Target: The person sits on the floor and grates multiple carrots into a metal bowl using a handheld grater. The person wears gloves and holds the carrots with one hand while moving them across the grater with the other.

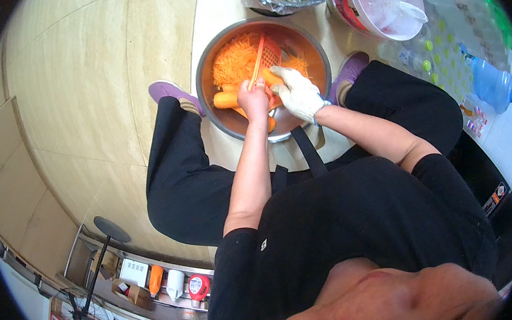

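Near the centre of the bowl [317,63], a probably stiff, slippery carrot [270,77], best held at its back, is clamped in the right hand [297,92]; the grater's [269,56] seven-o'clock end is gripped by the left hand [253,101].

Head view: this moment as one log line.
left hand: holds orange grater | right hand: gloved, holds carrot at grater | metal bowl: carrot shreds, more carrots
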`<state>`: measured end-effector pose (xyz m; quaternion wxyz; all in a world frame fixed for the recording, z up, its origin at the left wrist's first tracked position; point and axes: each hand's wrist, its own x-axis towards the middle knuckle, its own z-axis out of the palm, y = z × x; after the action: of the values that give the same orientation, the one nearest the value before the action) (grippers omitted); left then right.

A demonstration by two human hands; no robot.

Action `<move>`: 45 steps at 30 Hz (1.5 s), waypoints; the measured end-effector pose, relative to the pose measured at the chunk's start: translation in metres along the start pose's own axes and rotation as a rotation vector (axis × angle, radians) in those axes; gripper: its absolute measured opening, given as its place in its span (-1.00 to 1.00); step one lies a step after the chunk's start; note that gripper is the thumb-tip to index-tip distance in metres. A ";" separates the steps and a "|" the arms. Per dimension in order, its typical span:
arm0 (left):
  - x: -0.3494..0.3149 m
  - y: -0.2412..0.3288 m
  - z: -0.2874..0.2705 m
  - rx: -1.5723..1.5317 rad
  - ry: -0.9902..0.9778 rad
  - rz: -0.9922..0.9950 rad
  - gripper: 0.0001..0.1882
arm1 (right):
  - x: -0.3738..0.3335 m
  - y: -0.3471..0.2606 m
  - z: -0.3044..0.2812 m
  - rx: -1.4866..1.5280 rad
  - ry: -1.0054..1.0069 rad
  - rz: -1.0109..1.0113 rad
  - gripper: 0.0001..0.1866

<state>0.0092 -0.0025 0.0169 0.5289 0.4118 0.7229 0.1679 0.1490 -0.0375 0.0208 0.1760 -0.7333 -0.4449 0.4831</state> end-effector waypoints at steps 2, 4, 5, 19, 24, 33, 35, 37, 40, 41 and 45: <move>-0.002 -0.004 0.000 -0.079 -0.019 -0.017 -0.89 | 0.014 0.000 -0.001 -0.016 0.116 0.000 -0.53; -0.003 -0.005 0.001 -0.204 -0.018 -0.013 -0.85 | 0.045 -0.006 -0.011 -0.044 0.083 0.082 -0.52; -0.004 -0.003 0.002 -0.122 0.002 0.033 -0.81 | 0.059 -0.009 -0.017 -0.046 0.045 0.140 -0.50; -0.005 -0.001 0.004 -0.028 0.045 0.136 -0.71 | 0.072 0.005 -0.009 -0.032 0.144 0.175 -0.48; -0.003 -0.001 0.004 -0.060 0.064 0.052 -0.70 | 0.012 -0.012 -0.009 -0.004 -0.014 0.098 -0.50; -0.001 0.000 0.000 -0.025 0.021 0.078 -0.86 | 0.059 0.003 -0.014 0.036 0.210 0.137 -0.44; -0.001 0.002 0.001 -0.126 0.028 0.005 -0.87 | 0.026 0.001 -0.008 -0.015 0.040 0.121 -0.52; -0.002 0.001 0.001 -0.152 0.009 -0.037 -0.87 | 0.008 -0.003 -0.004 -0.019 -0.099 0.107 -0.52; -0.006 0.001 -0.001 -0.159 -0.001 -0.054 -0.84 | 0.032 -0.005 -0.007 0.017 0.085 0.119 -0.54; -0.006 0.002 0.000 -0.174 0.015 -0.036 -0.84 | 0.047 -0.008 -0.012 0.022 0.121 0.130 -0.55; -0.006 0.008 0.005 -0.039 0.065 0.132 -0.71 | 0.058 -0.017 -0.027 -0.012 0.113 0.188 -0.49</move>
<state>0.0175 -0.0033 0.0241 0.5007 0.4424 0.7075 0.2301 0.1716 0.0244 0.0130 0.1504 -0.7990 -0.3664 0.4525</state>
